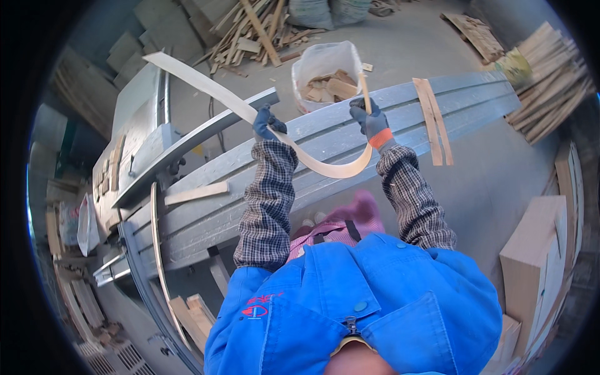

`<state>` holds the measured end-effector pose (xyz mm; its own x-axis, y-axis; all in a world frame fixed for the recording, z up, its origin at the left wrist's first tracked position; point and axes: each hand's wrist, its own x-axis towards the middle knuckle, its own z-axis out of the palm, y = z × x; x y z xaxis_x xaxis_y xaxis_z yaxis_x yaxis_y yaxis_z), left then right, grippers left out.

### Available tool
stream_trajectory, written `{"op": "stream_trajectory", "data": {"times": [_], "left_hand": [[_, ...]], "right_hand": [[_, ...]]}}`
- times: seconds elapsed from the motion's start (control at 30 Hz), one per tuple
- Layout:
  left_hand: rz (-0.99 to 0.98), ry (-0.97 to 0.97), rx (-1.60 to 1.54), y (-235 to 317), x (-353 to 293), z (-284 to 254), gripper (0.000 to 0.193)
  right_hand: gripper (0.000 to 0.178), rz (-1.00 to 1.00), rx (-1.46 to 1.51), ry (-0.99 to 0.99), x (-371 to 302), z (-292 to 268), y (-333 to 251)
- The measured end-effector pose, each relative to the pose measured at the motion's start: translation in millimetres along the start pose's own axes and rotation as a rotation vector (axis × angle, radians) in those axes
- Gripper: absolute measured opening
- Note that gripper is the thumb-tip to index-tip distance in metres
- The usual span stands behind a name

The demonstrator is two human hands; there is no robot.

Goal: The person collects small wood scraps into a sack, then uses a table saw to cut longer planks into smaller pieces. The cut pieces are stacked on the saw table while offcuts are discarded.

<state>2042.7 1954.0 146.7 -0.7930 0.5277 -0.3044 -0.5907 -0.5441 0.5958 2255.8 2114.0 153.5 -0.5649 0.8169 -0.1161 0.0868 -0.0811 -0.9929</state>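
Over the long grey metal table (219, 218), in the head view, the person has a thin, pale wood strip (340, 170) bent into a deep U. The left hand (270, 123), gloved, has its fingers closed around the strip partway along; beyond it a long free end sticks out far to the upper left, past the metal rail (206, 140). The right hand (372, 120), in a glove with an orange cuff, has its fingers curled shut on the other arm of the U, a short end standing up above the fist. The bottom of the curve hangs between the hands, toward the person's body; whether it brushes the table I cannot tell.

A strip this thin could well crack at the tightest part of the bend, so I'd keep both grips firm, move the hands slowly and let the curve stay wide. That long tail wants watching too: swung carelessly, it could catch the rail. The two loose slats (432, 122) on the table, right of the right hand, are best given room.
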Motion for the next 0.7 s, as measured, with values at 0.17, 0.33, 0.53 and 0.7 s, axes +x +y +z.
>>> {"op": "stream_trajectory", "data": {"times": [0.17, 0.33, 0.53, 0.7], "left_hand": [[-0.082, 0.041, 0.011, -34, 8, 39, 0.015], [-0.165, 0.028, 0.08, -82, 20, 61, 0.026], [-0.2, 0.047, 0.088, -141, 21, 126, 0.026], [-0.165, 0.047, 0.097, -195, 19, 205, 0.016]], "right_hand": [[0.028, -0.046, -0.304, 0.012, -23, -42, 31], [0.039, 0.018, -0.398, -0.07, -39, -41, 40], [0.067, 0.052, -0.399, -0.205, -13, -65, 41], [0.068, 0.06, -0.13, -0.27, 16, -117, 52]]}}
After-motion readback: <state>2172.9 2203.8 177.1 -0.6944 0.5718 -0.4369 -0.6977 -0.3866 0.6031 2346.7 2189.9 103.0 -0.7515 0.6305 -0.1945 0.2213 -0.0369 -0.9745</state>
